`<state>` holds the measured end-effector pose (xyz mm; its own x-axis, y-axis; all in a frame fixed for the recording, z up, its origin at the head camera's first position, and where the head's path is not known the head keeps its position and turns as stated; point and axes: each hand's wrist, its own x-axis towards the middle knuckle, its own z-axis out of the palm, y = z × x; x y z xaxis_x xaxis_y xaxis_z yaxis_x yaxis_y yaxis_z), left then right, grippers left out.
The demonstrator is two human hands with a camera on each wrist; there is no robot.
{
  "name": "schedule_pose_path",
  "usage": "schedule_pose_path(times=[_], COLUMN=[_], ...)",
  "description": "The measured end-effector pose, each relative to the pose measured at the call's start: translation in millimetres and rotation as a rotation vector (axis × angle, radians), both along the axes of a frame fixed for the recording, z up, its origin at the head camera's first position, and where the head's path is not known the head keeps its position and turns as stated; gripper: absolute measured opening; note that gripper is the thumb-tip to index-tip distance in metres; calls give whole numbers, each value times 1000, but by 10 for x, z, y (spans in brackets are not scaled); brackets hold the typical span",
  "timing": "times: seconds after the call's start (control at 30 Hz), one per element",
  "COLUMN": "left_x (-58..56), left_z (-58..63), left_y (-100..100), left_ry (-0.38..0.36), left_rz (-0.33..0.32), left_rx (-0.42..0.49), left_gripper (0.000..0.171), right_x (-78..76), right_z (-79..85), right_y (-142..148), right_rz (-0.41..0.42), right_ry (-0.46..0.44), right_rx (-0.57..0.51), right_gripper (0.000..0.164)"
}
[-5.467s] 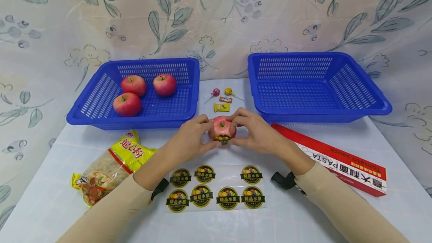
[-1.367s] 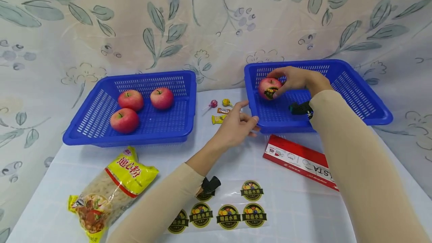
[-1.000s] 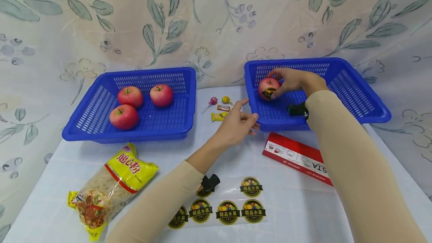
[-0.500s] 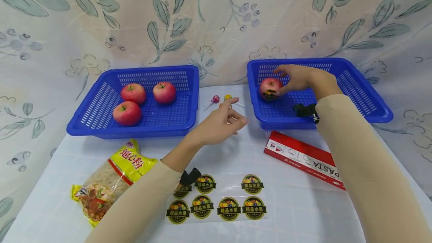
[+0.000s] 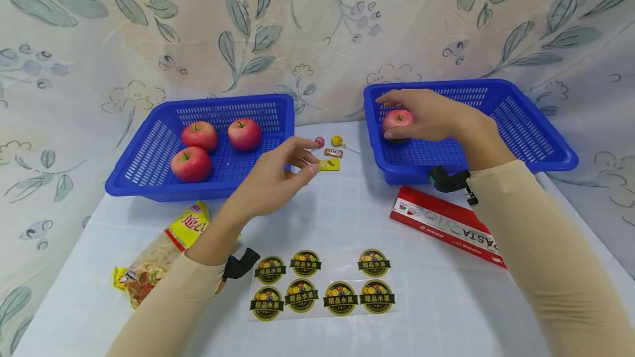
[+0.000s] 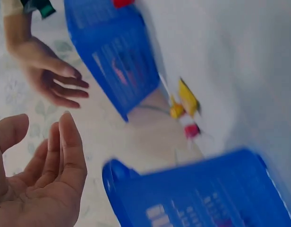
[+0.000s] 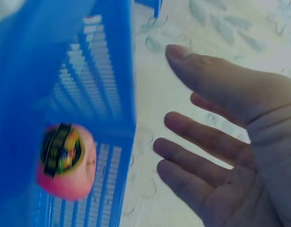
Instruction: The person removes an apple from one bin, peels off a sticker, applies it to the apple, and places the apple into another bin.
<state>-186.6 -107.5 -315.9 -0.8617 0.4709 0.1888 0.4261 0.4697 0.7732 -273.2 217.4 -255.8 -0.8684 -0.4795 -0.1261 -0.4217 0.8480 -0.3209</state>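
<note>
A red apple [image 7: 67, 170] with a round black-and-gold sticker [image 7: 63, 150] rests in the right blue basket [image 5: 476, 168]. My right hand [image 5: 431, 116] hovers over that basket, fingers spread, holding nothing; the right wrist view shows it apart from the apple. My left hand [image 5: 274, 178] is in the air near the left basket's corner, fingers loosely bent with nothing between them. Three more apples [image 5: 190, 164] lie in the left blue basket [image 5: 149, 191]. On the table in front, a clear sheet [image 5: 337, 260] carries several of the same round stickers [image 5: 340, 298].
Between the baskets lie a pink lollipop [image 5: 319, 141], a yellow lollipop [image 5: 337, 141] and two small wrapped candies [image 5: 329, 165]. A bag of macaroni [image 5: 163, 252] is partly under the left forearm. A red pasta box [image 5: 446, 225] lies partly hidden by the right sleeve.
The stickered apple went from between both hands into the right basket. My right hand has let go and lifted off it; my left hand has drawn back leftward from the right basket's edge.
</note>
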Motion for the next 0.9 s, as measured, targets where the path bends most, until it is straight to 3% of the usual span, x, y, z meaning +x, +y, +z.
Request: schedule_pose_path(times=[0.3,0.47,0.67,0.9], left_x=[3,-35,-117,-401], left_z=[137,238,403,583], left_y=[-526,-882,-1212,-1451], left_ry=[171,226,130,-2], left_rz=[132,206,248,235], left_rx=[-151,-234,-382,-539], left_gripper=[38,40,43,48], right_x=[259,361,305,219], right_z=[-133,-208,-325,-470], right_y=[-401,-675,-1017,-1364], right_rz=[142,250,359,373], right_ry=[140,140,85,5], right_rx=[-158,-277,-405,-475], right_gripper=[65,60,60,63])
